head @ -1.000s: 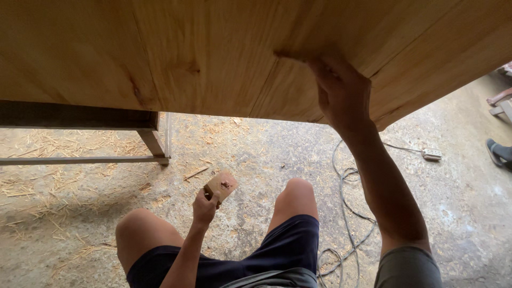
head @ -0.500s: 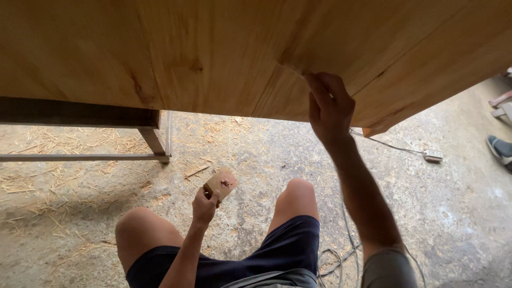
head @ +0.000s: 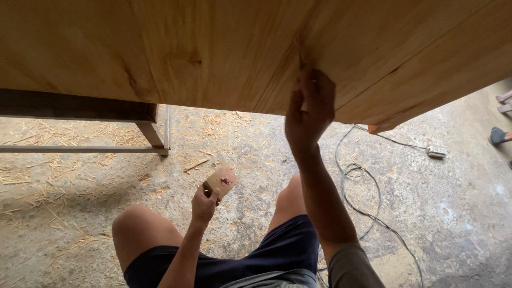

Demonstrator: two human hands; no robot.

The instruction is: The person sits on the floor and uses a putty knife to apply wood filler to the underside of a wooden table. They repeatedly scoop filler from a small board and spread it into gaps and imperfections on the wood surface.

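A large pale wooden panel made of joined boards fills the top of the head view. My right hand is raised against its lower part, fingers curled on the wood near a seam between two boards. My left hand is low, above my knees, shut on a small wooden block with a reddish mark on its face. My bare knees and dark shorts show at the bottom.
A metal-framed stand carries the panel at left. The concrete floor is strewn with wood shavings on the left. A grey cable loops across it to a socket strip. Another person's foot is at far right.
My right hand has slid left and down along the panel, from flat on the board to curled at the seam. The left hand with the block has stayed in place.
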